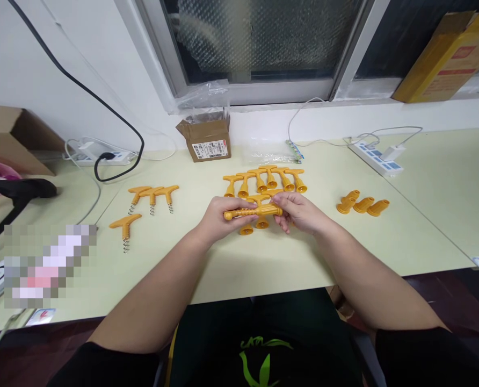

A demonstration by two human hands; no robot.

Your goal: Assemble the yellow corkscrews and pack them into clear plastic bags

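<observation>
Your left hand (224, 217) is closed round one end of a yellow corkscrew (267, 210), and your right hand (299, 211) pinches the other end between thumb and fingers. You have it roughly level, raised over the middle of the worktop (243, 269), between the near and far edges, with other corkscrews (246, 231) close beneath it. It looks like stiff plastic, so expect it to be light and not bend; the smooth surface may slip if your fingers are damp. The ridged part should give the surest hold, with the thumb on top and fingers underneath. Towards the worktop's left edge, the bare corkscrews (125, 228) show thin metal spirals; take those by the crossbar, since the tips are probably sharp. Towards the right, the loose sleeves (363, 205) probably suit a light pinch round the narrow end
</observation>
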